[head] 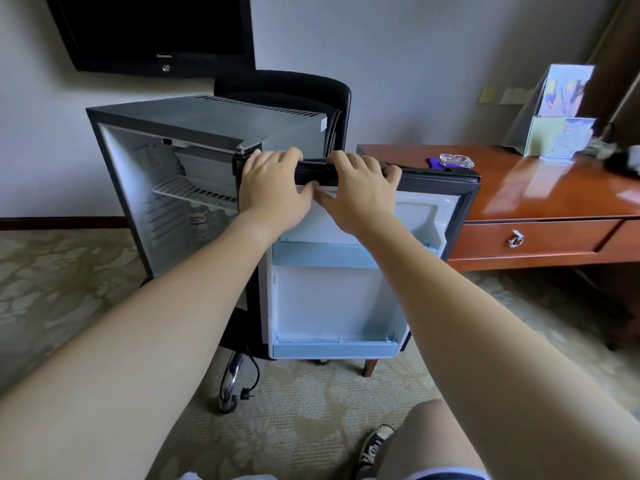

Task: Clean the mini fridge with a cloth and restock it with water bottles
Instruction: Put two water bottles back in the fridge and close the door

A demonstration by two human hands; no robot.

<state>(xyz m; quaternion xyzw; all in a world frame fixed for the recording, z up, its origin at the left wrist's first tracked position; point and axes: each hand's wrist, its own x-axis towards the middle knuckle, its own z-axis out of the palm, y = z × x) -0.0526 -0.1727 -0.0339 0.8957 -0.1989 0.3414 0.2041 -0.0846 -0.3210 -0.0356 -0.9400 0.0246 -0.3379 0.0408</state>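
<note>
The black mini fridge (207, 119) stands on a chair seat with its door (433, 216) swung open toward me. My left hand (273, 188) and my right hand (360, 192) both grip the door's top edge, side by side, fingers over the rim. Inside the fridge a white wire shelf (194, 194) crosses the cavity, and water bottles (200, 223) stand below it at the back. The door's inner side is white with pale blue racks (332, 348), which hold nothing. A purple cloth (437, 163) lies on the desk behind the door.
A black office chair (287, 91) carries the fridge; its chrome base and a power cord (242, 386) sit on the patterned carpet. A wooden desk (554, 202) with a drawer is at right, holding a glass ashtray (456, 160) and a brochure stand (561, 112). A television (156, 29) hangs on the wall.
</note>
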